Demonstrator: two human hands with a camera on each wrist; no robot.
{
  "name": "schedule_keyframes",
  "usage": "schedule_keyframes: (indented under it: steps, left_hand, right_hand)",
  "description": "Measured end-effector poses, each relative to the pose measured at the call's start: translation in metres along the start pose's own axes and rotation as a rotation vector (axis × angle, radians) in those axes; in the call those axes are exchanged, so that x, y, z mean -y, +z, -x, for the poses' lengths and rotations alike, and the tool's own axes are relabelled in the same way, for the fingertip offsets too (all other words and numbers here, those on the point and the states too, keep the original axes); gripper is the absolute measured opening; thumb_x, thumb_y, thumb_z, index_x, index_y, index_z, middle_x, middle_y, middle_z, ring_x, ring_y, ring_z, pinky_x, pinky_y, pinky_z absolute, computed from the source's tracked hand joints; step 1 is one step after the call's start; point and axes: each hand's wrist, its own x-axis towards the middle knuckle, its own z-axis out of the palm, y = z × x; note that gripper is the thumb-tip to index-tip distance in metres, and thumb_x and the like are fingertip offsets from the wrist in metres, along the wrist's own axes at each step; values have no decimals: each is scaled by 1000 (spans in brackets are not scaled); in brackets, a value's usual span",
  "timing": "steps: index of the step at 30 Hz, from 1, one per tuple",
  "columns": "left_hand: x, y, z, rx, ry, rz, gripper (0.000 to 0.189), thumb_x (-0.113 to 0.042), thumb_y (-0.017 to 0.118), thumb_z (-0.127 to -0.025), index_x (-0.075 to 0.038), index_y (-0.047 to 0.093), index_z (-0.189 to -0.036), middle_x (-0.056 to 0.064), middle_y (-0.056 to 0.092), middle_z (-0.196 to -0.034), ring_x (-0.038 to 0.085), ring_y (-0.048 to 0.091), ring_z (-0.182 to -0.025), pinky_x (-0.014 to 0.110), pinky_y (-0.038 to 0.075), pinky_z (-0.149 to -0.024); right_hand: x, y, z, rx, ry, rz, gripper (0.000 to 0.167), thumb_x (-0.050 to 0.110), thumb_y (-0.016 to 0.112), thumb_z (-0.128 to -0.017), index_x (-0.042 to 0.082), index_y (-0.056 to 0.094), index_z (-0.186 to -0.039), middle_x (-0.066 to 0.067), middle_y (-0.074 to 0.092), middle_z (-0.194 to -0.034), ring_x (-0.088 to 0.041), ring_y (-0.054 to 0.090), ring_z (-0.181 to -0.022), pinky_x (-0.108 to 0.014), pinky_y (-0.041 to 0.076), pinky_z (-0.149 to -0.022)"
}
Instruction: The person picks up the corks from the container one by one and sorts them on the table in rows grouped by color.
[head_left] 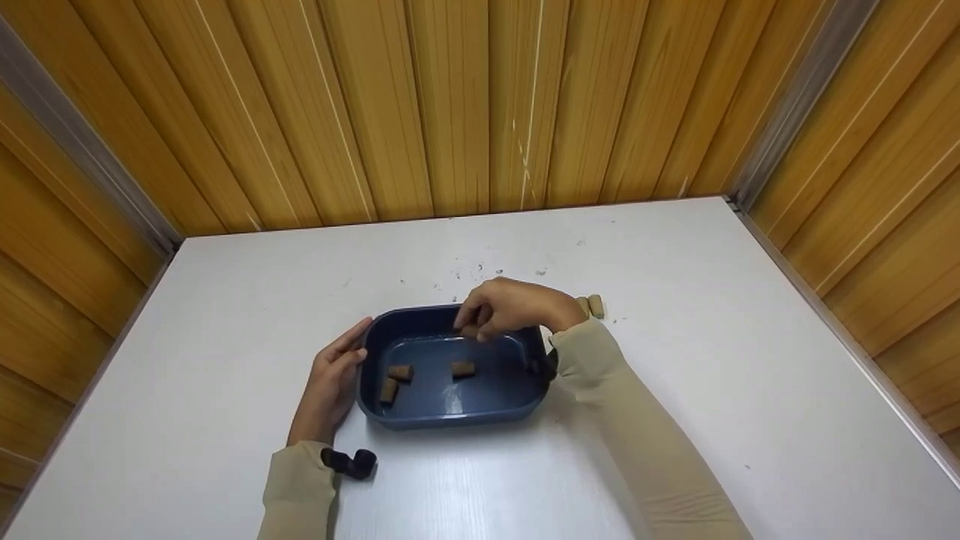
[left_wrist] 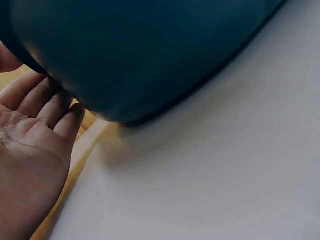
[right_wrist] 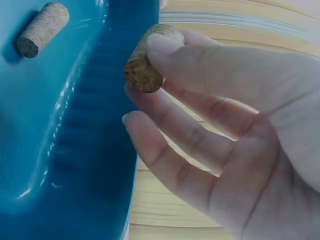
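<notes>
A blue rectangular tray (head_left: 427,416) stands on the table and holds three brown corks: a pair near its left end, touching or nearly so, and one cork (head_left: 463,370) near the middle. My left hand (head_left: 335,375) grips the tray's left end, thumb at the rim and fingers along the outer wall. Over the tray's back right part, my right hand (head_left: 510,306) pinches another cork (right_wrist: 145,65) between thumb and fingers. That cork is above the tray floor, beside the wall in the right wrist view. The left wrist view shows the palm (left_wrist: 32,150) and the tray's outside.
Two paler corks (head_left: 596,306) lie on the white table (head_left: 225,337) behind the right wrist, one partly hidden. Dark crumbs (head_left: 480,268) are scattered behind the tray. Wood-patterned panels (head_left: 450,112) enclose the back and sides.
</notes>
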Motion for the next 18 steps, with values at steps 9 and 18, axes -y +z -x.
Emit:
schedule_keyframes:
  steps: [9, 18]
  left_hand:
    - [2, -3, 0, 21, 27, 20, 53, 9, 42, -90, 10, 35, -142, 6, 51, -143, 0, 51, -125, 16, 39, -107]
    - [3, -3, -1, 23, 29, -9, 53, 7, 44, -90, 9, 37, -142, 13, 45, -148, 0, 50, -126, 15, 37, -107]
  right_hand:
    - [-7, -11, 19, -81, -49, -88, 35, -1, 71, -81, 5, 69, -115, -10, 65, -119, -24, 67, -105, -28, 57, -83]
    - [-24, -16, 40, -120, -106, -148, 38, -3, 70, -81, 4, 66, -119, -10, 64, -121, -26, 65, -106, -33, 56, -89]
